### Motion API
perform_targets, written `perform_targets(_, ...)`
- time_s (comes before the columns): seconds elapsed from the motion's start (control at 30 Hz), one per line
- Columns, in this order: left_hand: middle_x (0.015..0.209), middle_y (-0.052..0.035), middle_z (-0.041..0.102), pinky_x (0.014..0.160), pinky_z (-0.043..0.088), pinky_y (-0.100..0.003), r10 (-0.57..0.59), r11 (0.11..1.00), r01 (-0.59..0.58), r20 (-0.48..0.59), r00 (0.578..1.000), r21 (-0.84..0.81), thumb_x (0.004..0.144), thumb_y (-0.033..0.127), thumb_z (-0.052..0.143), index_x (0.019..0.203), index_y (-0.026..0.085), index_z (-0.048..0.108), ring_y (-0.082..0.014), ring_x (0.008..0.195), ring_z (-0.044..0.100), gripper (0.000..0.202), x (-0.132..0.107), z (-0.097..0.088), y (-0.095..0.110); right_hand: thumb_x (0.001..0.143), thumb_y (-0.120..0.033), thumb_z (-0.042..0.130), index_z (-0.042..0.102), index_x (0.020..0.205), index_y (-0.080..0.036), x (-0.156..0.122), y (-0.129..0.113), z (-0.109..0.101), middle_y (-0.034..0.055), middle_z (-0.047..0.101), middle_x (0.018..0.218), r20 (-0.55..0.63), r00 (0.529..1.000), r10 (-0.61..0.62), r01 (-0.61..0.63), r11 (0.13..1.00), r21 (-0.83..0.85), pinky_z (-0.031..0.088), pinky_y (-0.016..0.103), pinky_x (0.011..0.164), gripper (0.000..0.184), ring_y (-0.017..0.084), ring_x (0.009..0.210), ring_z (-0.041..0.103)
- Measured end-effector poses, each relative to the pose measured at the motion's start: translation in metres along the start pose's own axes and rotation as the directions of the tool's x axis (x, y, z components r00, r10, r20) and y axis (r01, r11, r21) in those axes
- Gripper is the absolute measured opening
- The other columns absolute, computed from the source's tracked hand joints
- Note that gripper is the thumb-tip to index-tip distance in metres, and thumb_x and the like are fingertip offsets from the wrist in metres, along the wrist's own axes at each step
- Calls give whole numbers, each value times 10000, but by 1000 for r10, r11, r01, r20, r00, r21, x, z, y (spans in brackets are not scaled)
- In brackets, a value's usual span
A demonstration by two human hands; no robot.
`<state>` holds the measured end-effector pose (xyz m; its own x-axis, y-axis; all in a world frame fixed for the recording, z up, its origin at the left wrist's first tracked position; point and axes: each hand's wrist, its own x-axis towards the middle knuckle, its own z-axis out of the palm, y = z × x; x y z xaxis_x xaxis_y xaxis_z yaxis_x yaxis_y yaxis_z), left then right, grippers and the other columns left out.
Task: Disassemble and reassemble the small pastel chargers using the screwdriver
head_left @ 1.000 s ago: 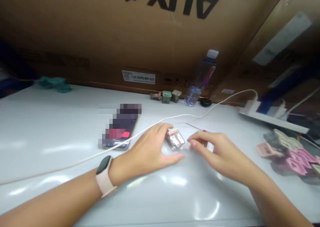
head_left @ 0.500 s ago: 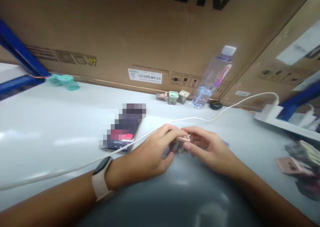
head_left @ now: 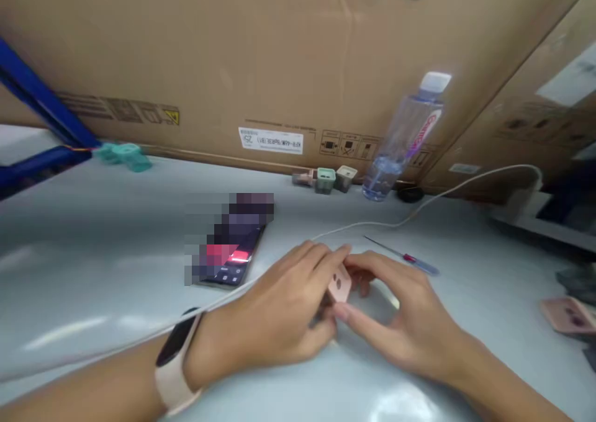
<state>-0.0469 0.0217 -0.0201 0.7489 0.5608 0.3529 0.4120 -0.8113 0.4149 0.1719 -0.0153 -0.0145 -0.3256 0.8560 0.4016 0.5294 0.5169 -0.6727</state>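
Block (head_left: 339, 284), pink-faced with two dark spots, sits gripped in the curled fingers of your left hand (head_left: 274, 307). The thumb of your right hand (head_left: 410, 313) touches its near edge; whether that hand grips too, I cannot tell. Beyond its fingers lies a screwdriver (head_left: 410, 259).

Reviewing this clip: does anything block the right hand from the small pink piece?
Nothing visible does. The right hand has its thumb at the lower edge of the pink piece; the left hand covers its left side. The screwdriver lies beyond the right hand, outside that gap.
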Motion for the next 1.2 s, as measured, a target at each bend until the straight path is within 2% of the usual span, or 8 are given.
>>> perform_targets(0.17, 1263, -197, 689, 1015, 583, -539, 21, 997, -24, 38, 999, 76, 943, 172, 598, 1488, 85, 497, -367, 1153, 655, 561, 1, 4, 3, 908, -251, 746, 690, 1052, -227, -1, -10, 7, -11, 720, 793, -22, 1000, -4, 2, 996, -94, 566, 305, 618, 157, 163, 658, 659)
perform_targets(0.27, 1191, -153, 690, 972, 598, -487, -29, 998, 26, 55, 998, 51, 985, 158, 568, 1360, 127, 573, -324, 1101, 664, 377, 3, 4, 3, 904, -228, 728, 691, 1051, -207, 1, -12, 7, -9, 718, 797, -40, 998, -56, 51, 992, -118, 570, 292, 625, 153, 154, 664, 664)
perform_targets(0.4, 1147, -105, 675, 958, 585, -407, -31, 999, 28, 158, 987, 24, 1030, 98, 483, 1193, 178, 618, -268, 1056, 659, 226, 3, 0, 3, 881, -210, 703, 671, 938, -188, 1, -8, 4, -14, 675, 727, -17, 992, -127, 123, 981, -148, 549, 268, 571, 69, 140, 608, 644)
perform_targets(0.5, 1188, -102, 654, 994, 571, -405, 10, 1000, -10, 197, 980, -2, 1015, 72, 497, 1228, 184, 593, -266, 1089, 638, 259, 2, -3, 2, 856, -201, 715, 649, 868, -199, 1, -5, 3, -22, 664, 695, -16, 992, -125, 121, 981, -149, 549, 251, 550, 67, 130, 577, 642)
perform_targets(0.7, 1256, -110, 647, 1066, 556, -405, 48, 999, -47, 169, 985, -13, 1031, 61, 464, 1346, 184, 529, -271, 1168, 644, 345, 2, -3, 1, 835, -168, 727, 669, 962, -201, 1, -4, 2, -33, 692, 707, -29, 987, -157, 152, 980, -130, 560, 233, 567, 143, 119, 579, 658)
perform_targets(0.87, 1253, -127, 665, 1025, 584, -419, 22, 998, -30, 134, 991, 58, 1061, 114, 451, 1352, 159, 530, -279, 1145, 665, 305, 2, -2, 3, 830, -177, 729, 672, 943, -203, 1, -6, 3, -26, 707, 710, -93, 984, -153, 136, 976, -169, 581, 226, 586, 130, 120, 585, 676)
perform_targets(1.0, 1287, -135, 683, 1036, 591, -437, 16, 984, -33, 103, 995, 172, 1066, 105, 432, 1384, 140, 533, -289, 1186, 683, 335, 0, -2, 5, 824, -188, 743, 687, 958, -195, 3, -6, 3, -31, 719, 702, -109, 971, -213, 190, 964, -188, 585, 218, 560, 146, 117, 561, 680)
perform_targets(1.2, 1266, -125, 676, 1019, 594, -428, -21, 986, 5, 94, 995, 166, 1022, 79, 503, 1427, 156, 507, -279, 1161, 677, 413, -3, 4, 4, 833, -177, 730, 695, 952, -184, 3, -5, 3, -22, 725, 699, -116, 966, -229, 199, 954, -226, 593, 211, 560, 124, 117, 558, 688)
